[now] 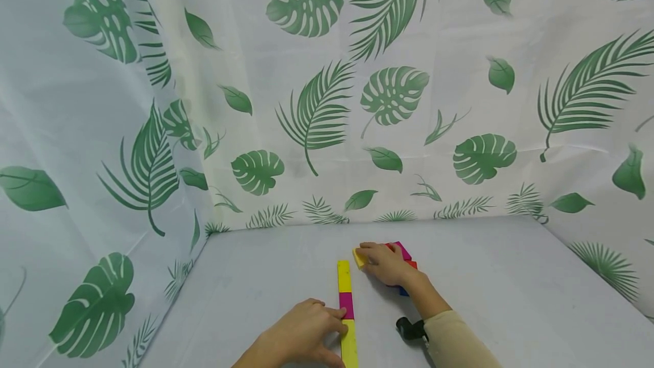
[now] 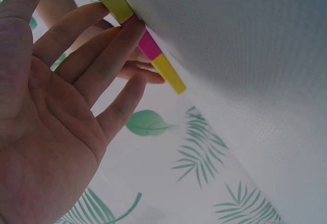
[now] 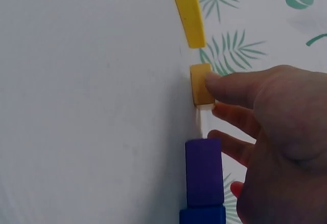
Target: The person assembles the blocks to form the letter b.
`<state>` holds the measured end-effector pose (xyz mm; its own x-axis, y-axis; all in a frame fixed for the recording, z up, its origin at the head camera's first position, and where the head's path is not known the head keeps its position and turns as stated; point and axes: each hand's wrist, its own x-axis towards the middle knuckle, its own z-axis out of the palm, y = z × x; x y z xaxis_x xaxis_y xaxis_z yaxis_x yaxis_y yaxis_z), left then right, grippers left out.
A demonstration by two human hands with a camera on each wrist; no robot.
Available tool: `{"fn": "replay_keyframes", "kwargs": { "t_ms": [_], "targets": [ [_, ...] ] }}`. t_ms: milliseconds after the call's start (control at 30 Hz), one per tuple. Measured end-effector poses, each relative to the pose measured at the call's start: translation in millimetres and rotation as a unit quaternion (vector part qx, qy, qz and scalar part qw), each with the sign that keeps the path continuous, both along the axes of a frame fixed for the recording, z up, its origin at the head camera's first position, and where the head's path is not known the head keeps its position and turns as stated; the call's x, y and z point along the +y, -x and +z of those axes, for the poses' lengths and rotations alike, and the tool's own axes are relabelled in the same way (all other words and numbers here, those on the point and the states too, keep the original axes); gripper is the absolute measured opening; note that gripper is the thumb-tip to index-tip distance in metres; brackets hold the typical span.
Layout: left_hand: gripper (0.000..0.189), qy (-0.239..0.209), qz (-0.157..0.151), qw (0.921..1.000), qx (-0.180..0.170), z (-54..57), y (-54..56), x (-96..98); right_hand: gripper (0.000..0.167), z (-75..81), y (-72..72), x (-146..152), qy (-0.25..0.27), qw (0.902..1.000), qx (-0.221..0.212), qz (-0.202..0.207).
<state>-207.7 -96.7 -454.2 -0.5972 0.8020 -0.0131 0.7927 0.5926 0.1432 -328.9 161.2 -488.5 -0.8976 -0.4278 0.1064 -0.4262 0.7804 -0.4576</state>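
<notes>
A straight row on the table has a far yellow block (image 1: pixel 344 276), a magenta block (image 1: pixel 346 304) and a near yellow block (image 1: pixel 349 345). My left hand (image 1: pixel 305 329) lies along the row's left side, its fairly straight fingertips touching the magenta and near yellow blocks. To the right of the row's far end, my right hand (image 1: pixel 386 263) pinches a small yellow block (image 3: pixel 201 87) between thumb and fingers. Below that hand, the right wrist view shows a purple block (image 3: pixel 204 173) against a blue block (image 3: pixel 203 216), both apart from the pinched one.
Partly behind my right hand are a magenta block (image 1: pixel 404 250) and a red block (image 1: pixel 413 265). The pale table (image 1: pixel 255 277) meets a leaf-printed curtain (image 1: pixel 327 186) at the back and sides. A black device (image 1: pixel 410 329) sits by my right sleeve.
</notes>
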Motion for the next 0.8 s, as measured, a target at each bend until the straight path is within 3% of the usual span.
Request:
{"fn": "replay_keyframes", "kwargs": {
  "t_ms": [467,800],
  "targets": [
    [0.048,0.003,-0.013,0.9998,0.018,-1.4,1.3,0.3,0.041,-5.1,10.2,-14,-0.022,0.9956,0.063,-0.067],
    [0.05,0.007,-0.009,0.9998,0.014,-1.8,1.0,0.8,0.041,0.5,17.6,-18,-0.025,0.9972,0.007,-0.07]
  ]
}}
